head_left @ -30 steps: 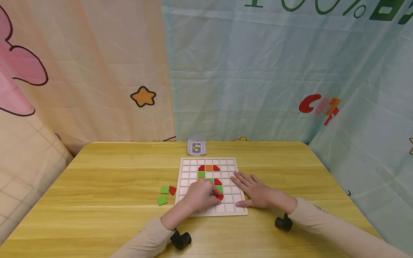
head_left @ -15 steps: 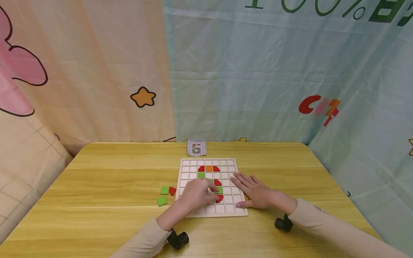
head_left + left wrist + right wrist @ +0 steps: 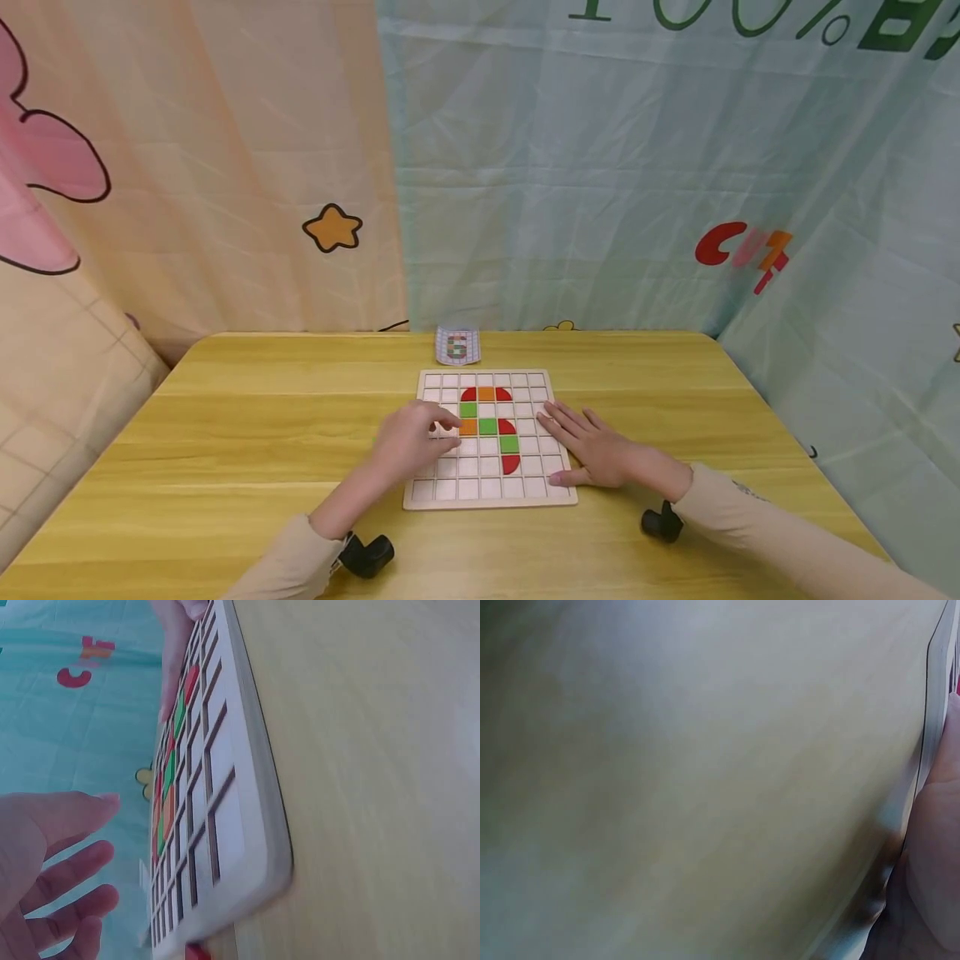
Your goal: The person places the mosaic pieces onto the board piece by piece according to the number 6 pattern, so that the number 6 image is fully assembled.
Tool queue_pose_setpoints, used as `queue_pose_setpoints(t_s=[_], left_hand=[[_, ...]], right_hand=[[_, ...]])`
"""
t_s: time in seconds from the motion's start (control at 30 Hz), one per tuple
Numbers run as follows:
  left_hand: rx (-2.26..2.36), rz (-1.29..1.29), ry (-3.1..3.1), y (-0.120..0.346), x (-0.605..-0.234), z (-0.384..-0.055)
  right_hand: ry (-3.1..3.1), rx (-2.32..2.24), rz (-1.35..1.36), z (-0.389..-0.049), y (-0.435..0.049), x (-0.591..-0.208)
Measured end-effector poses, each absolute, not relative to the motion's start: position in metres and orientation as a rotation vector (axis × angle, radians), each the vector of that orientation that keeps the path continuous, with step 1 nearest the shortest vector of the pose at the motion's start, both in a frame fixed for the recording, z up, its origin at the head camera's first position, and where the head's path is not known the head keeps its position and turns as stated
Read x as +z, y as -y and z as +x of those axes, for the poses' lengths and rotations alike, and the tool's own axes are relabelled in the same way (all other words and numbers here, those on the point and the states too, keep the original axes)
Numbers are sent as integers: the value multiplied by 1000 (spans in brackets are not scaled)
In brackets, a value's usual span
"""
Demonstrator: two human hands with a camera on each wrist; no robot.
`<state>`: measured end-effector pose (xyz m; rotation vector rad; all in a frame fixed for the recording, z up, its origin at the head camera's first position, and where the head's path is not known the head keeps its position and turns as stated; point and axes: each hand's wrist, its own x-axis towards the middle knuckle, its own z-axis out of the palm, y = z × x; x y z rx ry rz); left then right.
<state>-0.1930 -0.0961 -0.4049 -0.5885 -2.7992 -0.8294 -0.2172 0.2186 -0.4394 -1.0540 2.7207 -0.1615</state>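
Note:
A white gridded board (image 3: pixel 487 504) lies on the table, holding a curving pattern of red rounded-corner tiles (image 3: pixel 511 464), green square tiles (image 3: pixel 509 444) and orange square tiles (image 3: pixel 486 393). Over its left edge hovers my left hand (image 3: pixel 411 437), its thumb and fingers bent and apart. Nothing shows between them in the left wrist view. My right hand (image 3: pixel 596 450) lies flat with spread fingers across the board's right edge. The loose tiles left of the board are hidden by my left hand in the head view; one red tile (image 3: pixel 197 952) peeks past the board's edge in the left wrist view.
A small card (image 3: pixel 457 347) printed with a coloured grid figure lies behind the board. The wooden table (image 3: pixel 262 417) ends at printed curtains (image 3: pixel 525 167) at the back and sides. Black devices (image 3: pixel 366 557) are strapped at both wrists.
My left hand has drawn back leftward from the lower red tile, which stays on the board, uncovering the pattern and now covering the loose tiles. My right hand stays in place.

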Motion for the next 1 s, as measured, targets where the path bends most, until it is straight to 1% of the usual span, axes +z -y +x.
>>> queue_pose_setpoints(t_s=[0.17, 0.53, 1.0], left_hand=[[-837, -496, 2822, 119, -401, -190], [-758, -451, 2812, 162, -409, -175], [-748, -375, 2918, 188, -418, -158]], right_hand=[[-2722, -159, -1052, -216, -218, -438], [-2706, -177, -1090, -211, -214, -426], [-2717, -244, -1147, -213, -217, -434]])
